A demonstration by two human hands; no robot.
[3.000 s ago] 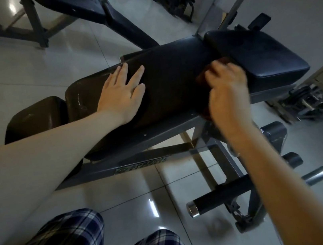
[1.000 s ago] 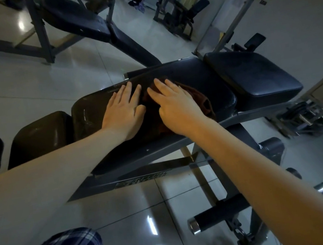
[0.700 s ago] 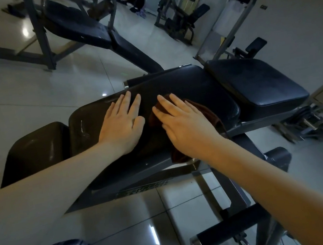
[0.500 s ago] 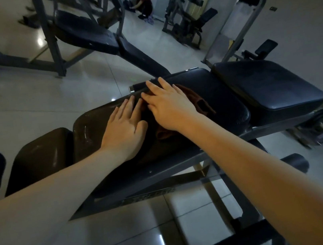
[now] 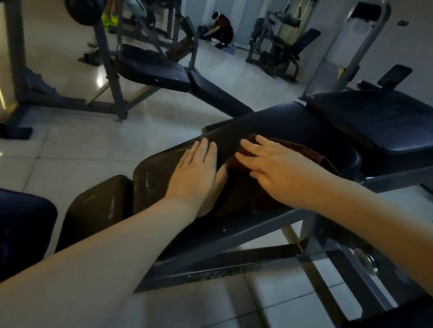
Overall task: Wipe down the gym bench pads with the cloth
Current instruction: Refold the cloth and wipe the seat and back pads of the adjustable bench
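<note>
The left hand (image 5: pixel 197 172) lies flat on the long back pad (image 5: pixel 288 125), fingers straight and pressed together. At its three o'clock the right hand (image 5: pixel 274 163) presses palm-down on the brown cloth (image 5: pixel 251 195), fingers slightly spread. The cloth sits mid-pad, reaching the near edge. The seat pad (image 5: pixel 389 126) lies at its three o'clock.

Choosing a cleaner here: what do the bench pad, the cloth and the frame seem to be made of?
Bench pad: likely black vinyl or leatherette, smooth with a faint sheen. Cloth: brown fabric, maybe terry; it rumples and drapes. Frame: grey painted metal, probably steel; straight rigid bars.
</note>
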